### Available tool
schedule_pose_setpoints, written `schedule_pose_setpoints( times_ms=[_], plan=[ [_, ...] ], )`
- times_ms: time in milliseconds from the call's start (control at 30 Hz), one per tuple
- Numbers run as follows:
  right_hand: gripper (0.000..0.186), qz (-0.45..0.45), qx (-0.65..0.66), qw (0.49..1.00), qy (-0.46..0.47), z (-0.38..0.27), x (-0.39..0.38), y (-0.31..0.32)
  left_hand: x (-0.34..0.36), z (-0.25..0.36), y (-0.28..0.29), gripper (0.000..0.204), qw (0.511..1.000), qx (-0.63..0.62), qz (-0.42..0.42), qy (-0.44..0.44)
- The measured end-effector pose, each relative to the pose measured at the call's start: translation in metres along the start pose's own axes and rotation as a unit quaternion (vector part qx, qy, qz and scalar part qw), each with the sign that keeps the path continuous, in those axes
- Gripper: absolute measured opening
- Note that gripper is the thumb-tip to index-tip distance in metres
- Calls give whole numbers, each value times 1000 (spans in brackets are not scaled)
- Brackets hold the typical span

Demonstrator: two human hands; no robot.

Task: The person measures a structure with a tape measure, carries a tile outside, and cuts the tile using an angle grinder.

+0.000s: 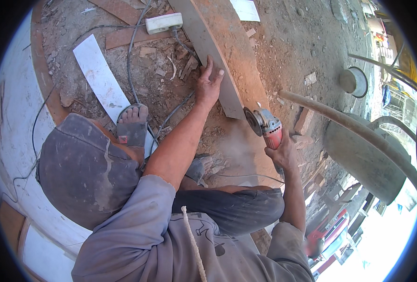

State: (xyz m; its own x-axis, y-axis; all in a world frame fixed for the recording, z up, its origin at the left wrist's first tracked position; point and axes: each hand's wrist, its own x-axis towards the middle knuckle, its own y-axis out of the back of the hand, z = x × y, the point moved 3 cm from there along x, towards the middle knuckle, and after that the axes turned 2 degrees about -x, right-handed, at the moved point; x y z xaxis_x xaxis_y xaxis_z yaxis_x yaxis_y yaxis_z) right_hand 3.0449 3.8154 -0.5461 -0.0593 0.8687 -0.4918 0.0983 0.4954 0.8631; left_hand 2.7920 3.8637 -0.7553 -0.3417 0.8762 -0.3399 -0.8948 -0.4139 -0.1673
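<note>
My right hand point(283, 151) is wrapped round the red body of an angle grinder point(270, 129). The grinder's round disc point(252, 121) stands at the near end of a long grey tile strip point(214, 49), and pale dust hangs just below it. Whether the disc touches the strip, I cannot tell. My left hand point(209, 88) rests on the strip's left edge with the thumb and a finger stretched apart; its other fingers are partly hidden. Under the strip lies a wider board point(239, 44) coated in reddish dust.
A white power strip point(164, 22) with cables lies beyond my left hand. Nearer are a white tile strip point(97, 70) and my sandalled foot point(132, 127). At right, a long wooden handle point(340, 120) crosses a big drum-like container point(366, 157); a round pan point(353, 82) stands farther off. Rubble litters the ground.
</note>
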Motion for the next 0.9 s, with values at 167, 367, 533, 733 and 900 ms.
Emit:
schedule_pose_setpoints(
  times_ms=[167, 367, 533, 733, 900],
  plan=[
    [56, -20, -7, 1000, -22, 8, -3, -6, 0, -2, -2, 75, 1000, -8, 4, -6],
    [56, -26, -22, 999, -29, 8, -4, -9, 0, -3, -1, 75, 1000, -10, 5, -1],
    [56, -22, -21, 999, -30, 4, -2, -6, -1, 0, -1, 74, 1000, -4, 6, 3],
    [58, -13, -9, 1000, -21, -2, -1, -2, -4, 10, -1, 70, 999, 28, 24, 11],
    [57, -19, -6, 999, -30, -5, 0, 0, -4, 9, -1, 71, 998, 43, 29, 18]
  ],
)
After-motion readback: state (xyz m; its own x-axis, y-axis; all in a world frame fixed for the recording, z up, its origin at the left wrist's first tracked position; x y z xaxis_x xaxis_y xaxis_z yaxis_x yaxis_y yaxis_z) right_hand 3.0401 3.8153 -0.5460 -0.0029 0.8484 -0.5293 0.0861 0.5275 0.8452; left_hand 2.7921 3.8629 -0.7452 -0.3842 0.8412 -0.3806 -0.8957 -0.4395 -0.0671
